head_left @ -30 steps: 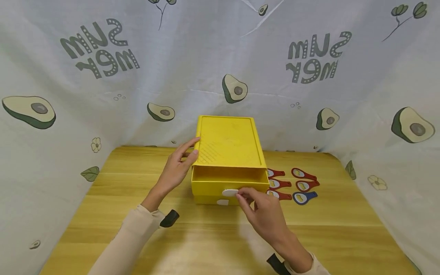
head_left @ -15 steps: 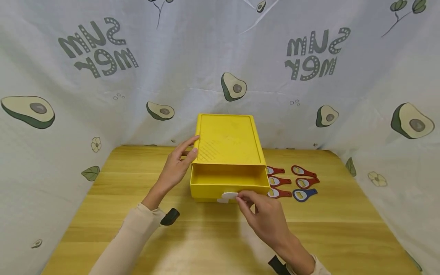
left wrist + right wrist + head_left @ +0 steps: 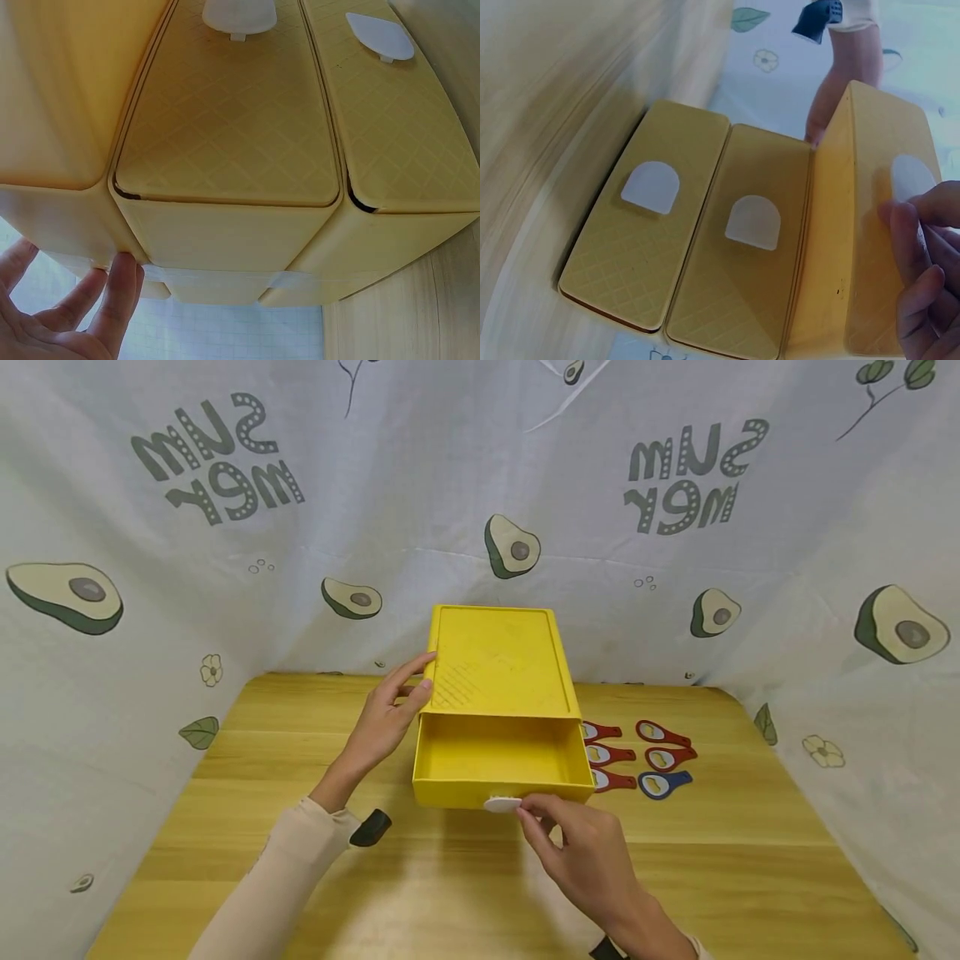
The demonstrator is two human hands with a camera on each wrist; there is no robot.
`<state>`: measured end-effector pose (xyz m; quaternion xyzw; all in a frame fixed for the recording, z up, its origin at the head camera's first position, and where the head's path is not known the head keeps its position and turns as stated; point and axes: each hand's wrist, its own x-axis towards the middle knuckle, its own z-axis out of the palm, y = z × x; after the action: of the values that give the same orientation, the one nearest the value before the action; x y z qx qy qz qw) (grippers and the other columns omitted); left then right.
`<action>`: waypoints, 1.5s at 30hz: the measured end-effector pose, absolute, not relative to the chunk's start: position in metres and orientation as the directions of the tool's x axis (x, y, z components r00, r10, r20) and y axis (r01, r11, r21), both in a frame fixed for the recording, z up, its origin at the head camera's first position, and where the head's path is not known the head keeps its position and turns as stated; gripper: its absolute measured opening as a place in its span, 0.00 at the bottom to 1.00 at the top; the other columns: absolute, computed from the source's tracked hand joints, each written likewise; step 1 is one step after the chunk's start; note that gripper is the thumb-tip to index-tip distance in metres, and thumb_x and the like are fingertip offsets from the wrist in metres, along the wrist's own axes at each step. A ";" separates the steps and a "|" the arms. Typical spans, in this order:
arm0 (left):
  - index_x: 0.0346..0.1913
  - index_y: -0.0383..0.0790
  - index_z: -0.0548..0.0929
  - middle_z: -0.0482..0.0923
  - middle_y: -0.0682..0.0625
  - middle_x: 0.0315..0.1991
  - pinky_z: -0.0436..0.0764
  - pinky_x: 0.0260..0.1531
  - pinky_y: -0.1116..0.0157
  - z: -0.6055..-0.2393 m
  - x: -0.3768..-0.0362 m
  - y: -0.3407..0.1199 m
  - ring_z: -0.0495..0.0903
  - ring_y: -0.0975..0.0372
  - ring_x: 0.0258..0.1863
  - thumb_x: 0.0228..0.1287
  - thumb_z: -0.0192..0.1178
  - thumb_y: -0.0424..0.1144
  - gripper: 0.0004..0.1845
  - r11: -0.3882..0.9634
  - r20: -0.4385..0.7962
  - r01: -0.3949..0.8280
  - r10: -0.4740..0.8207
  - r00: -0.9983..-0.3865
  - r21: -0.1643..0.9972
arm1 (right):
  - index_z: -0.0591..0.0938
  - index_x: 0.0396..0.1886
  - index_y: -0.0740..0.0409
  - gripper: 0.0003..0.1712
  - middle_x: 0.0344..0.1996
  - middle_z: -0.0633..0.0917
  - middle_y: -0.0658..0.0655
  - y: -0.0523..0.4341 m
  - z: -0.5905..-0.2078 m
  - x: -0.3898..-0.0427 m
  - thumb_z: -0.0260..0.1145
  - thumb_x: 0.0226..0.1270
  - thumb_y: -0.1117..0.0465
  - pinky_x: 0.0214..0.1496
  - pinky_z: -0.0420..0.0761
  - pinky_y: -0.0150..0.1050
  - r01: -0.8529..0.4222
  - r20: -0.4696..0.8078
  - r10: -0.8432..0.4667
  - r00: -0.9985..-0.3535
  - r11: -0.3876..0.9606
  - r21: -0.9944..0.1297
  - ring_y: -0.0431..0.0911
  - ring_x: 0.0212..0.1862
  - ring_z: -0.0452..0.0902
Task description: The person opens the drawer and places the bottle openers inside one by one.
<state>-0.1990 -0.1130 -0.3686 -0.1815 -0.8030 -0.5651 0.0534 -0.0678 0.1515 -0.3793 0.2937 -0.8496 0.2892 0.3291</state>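
A yellow drawer box (image 3: 498,664) stands at the middle of the wooden table (image 3: 247,777). Its top drawer (image 3: 501,760) is pulled out toward me and shows a bare yellow inside. My right hand (image 3: 521,806) pinches the drawer's white handle tab (image 3: 501,804); the right wrist view shows its fingers (image 3: 919,255) curled at that tab (image 3: 911,178). My left hand (image 3: 420,685) rests with straight fingers against the box's left top edge. Seen from the left wrist, those fingers (image 3: 124,285) touch the box's side.
Several red bottle openers (image 3: 663,737) and a blue one (image 3: 663,785) lie on the table right of the box. Two lower drawer fronts (image 3: 649,247) with white tabs stay pushed in. An avocado-print cloth (image 3: 480,510) hangs round the table's back and sides.
The top drawer has slid further out toward me, drawn by my right hand on its tab, so its inside now shows. My left hand has stayed on the box.
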 end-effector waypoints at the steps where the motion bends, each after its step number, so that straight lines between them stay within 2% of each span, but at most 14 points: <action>1: 0.73 0.62 0.68 0.67 0.54 0.72 0.79 0.48 0.52 -0.369 -0.199 -0.113 0.78 0.52 0.57 0.77 0.50 0.52 0.24 0.295 0.290 0.351 0.231 -0.929 0.889 | 0.86 0.34 0.53 0.17 0.24 0.87 0.44 0.151 -0.380 -0.066 0.60 0.75 0.48 0.22 0.61 0.17 -0.688 0.730 -0.307 -0.611 0.662 -0.298 0.30 0.22 0.76; 4: 0.73 0.63 0.69 0.67 0.55 0.72 0.79 0.48 0.52 -0.369 -0.198 -0.113 0.78 0.52 0.57 0.77 0.50 0.52 0.24 0.294 0.286 0.346 0.227 -0.931 0.891 | 0.86 0.34 0.53 0.19 0.24 0.87 0.44 0.151 -0.382 -0.062 0.57 0.76 0.47 0.22 0.65 0.18 -0.690 0.734 -0.304 -0.607 0.660 -0.297 0.31 0.22 0.78; 6: 0.73 0.63 0.69 0.67 0.55 0.72 0.79 0.48 0.52 -0.370 -0.198 -0.113 0.79 0.52 0.58 0.77 0.50 0.53 0.24 0.294 0.285 0.344 0.224 -0.932 0.892 | 0.86 0.34 0.52 0.13 0.24 0.87 0.44 0.151 -0.383 -0.060 0.64 0.73 0.51 0.23 0.68 0.19 -0.689 0.735 -0.302 -0.607 0.661 -0.297 0.31 0.22 0.79; 11: 0.73 0.64 0.69 0.67 0.53 0.72 0.80 0.49 0.50 -0.369 -0.199 -0.112 0.78 0.51 0.58 0.77 0.50 0.53 0.24 0.295 0.281 0.339 0.224 -0.933 0.893 | 0.86 0.34 0.52 0.04 0.24 0.87 0.45 0.152 -0.385 -0.057 0.71 0.66 0.58 0.23 0.72 0.21 -0.699 0.752 -0.301 -0.587 0.656 -0.283 0.32 0.22 0.79; 13: 0.73 0.64 0.69 0.67 0.53 0.72 0.80 0.50 0.49 -0.369 -0.200 -0.112 0.78 0.51 0.58 0.77 0.50 0.53 0.24 0.294 0.281 0.339 0.224 -0.933 0.894 | 0.86 0.34 0.53 0.09 0.24 0.87 0.45 0.152 -0.386 -0.056 0.67 0.71 0.54 0.23 0.72 0.21 -0.706 0.759 -0.302 -0.576 0.653 -0.276 0.32 0.22 0.78; 18: 0.73 0.63 0.69 0.68 0.51 0.71 0.79 0.48 0.51 -0.369 -0.200 -0.112 0.78 0.51 0.58 0.77 0.50 0.52 0.24 0.289 0.289 0.347 0.223 -0.931 0.892 | 0.86 0.34 0.53 0.16 0.23 0.87 0.44 0.152 -0.386 -0.051 0.60 0.76 0.49 0.23 0.70 0.20 -0.709 0.757 -0.309 -0.576 0.649 -0.275 0.31 0.22 0.78; 27: 0.74 0.61 0.68 0.67 0.50 0.71 0.79 0.48 0.53 -0.368 -0.199 -0.112 0.78 0.50 0.59 0.77 0.50 0.52 0.24 0.291 0.295 0.355 0.228 -0.928 0.889 | 0.86 0.33 0.54 0.21 0.22 0.87 0.45 0.152 -0.387 -0.042 0.56 0.77 0.46 0.21 0.64 0.16 -0.705 0.757 -0.303 -0.579 0.652 -0.279 0.31 0.20 0.76; 40: 0.74 0.62 0.68 0.67 0.50 0.71 0.78 0.50 0.51 -0.368 -0.199 -0.110 0.77 0.50 0.59 0.78 0.49 0.53 0.24 0.292 0.284 0.347 0.235 -0.930 0.891 | 0.86 0.33 0.55 0.17 0.21 0.87 0.47 0.153 -0.387 -0.036 0.59 0.76 0.50 0.22 0.67 0.18 -0.728 0.769 -0.300 -0.564 0.619 -0.293 0.31 0.20 0.77; 45: 0.74 0.61 0.68 0.68 0.49 0.70 0.78 0.50 0.51 -0.368 -0.199 -0.111 0.77 0.50 0.59 0.78 0.49 0.52 0.24 0.292 0.288 0.348 0.231 -0.929 0.891 | 0.87 0.33 0.53 0.16 0.21 0.86 0.44 0.157 -0.385 -0.036 0.61 0.75 0.50 0.23 0.71 0.19 -0.746 0.785 -0.299 -0.542 0.602 -0.285 0.29 0.20 0.75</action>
<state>-0.1993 -0.1110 -0.3684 -0.1807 -0.8020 -0.5669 0.0516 -0.0357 0.1571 -0.3853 0.3183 -0.8207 0.3123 0.3573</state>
